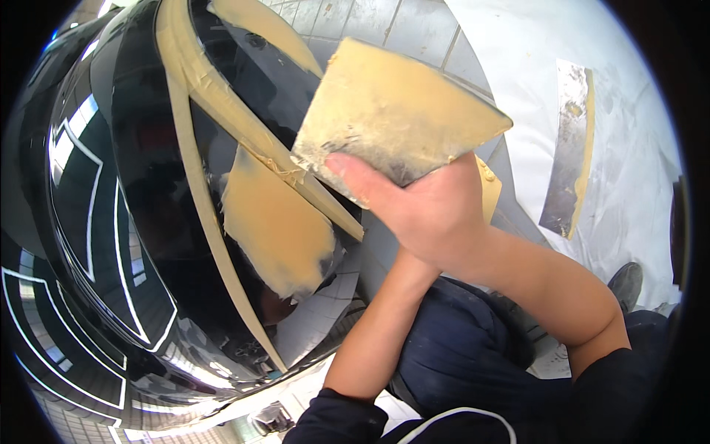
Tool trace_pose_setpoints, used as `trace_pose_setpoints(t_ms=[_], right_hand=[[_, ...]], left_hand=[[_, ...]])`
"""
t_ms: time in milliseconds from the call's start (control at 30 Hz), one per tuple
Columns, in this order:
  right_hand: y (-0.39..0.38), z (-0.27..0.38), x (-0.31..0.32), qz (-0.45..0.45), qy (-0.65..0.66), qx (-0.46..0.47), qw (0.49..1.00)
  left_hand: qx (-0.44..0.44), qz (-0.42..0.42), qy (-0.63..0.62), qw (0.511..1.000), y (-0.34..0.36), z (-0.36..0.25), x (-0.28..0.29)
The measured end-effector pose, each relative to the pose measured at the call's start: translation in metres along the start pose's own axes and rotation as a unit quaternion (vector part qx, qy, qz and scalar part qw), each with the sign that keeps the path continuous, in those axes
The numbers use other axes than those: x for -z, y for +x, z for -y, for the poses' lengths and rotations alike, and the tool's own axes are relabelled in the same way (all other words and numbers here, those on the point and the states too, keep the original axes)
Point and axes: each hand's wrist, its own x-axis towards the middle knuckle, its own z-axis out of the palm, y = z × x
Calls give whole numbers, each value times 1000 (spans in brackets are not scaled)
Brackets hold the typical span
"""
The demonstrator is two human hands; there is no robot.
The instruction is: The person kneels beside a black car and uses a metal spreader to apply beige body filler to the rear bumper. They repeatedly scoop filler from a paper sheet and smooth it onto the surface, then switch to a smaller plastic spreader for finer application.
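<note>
My right hand [440,211] grips a flat putty spreader [399,103] by its lower edge, the thumb pressed on its face. Yellow body filler coats most of that face, with grey smears near the thumb. My left forearm [377,325] crosses beneath the right wrist, and the hand itself is hidden behind. A second filler-coated piece [490,189] shows past my right hand; what holds it is hidden. To the left, a glossy black car panel [159,222] carries a smoothed filler patch [277,226] between strips of masking tape [203,185]. Another filler patch [270,29] lies higher up.
On a white sheet [510,44] at the right lies a long metal spreader [568,148] with filler along one edge. Grey floor tiles [392,22] show at the top. My bent knee in dark trousers [458,340] is below my hands, close to the panel.
</note>
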Motion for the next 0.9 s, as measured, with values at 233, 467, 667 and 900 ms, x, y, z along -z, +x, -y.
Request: trace_pose_setpoints(t_ms=[233, 467, 667, 900], right_hand=[[6, -9, -19, -8, 17, 62, 998], [10, -17, -18, 12, 15, 57, 998], [10, -23, -16, 55, 56, 30, 996], [9, -29, -20, 56, 27, 66, 996]], left_hand=[[19, -28, 68, 997, 14, 0, -9], [59, -10, 115, 992, 35, 8, -13], [88, 12, 68, 994, 39, -10, -17], [103, 21, 85, 991, 40, -20, -12]])
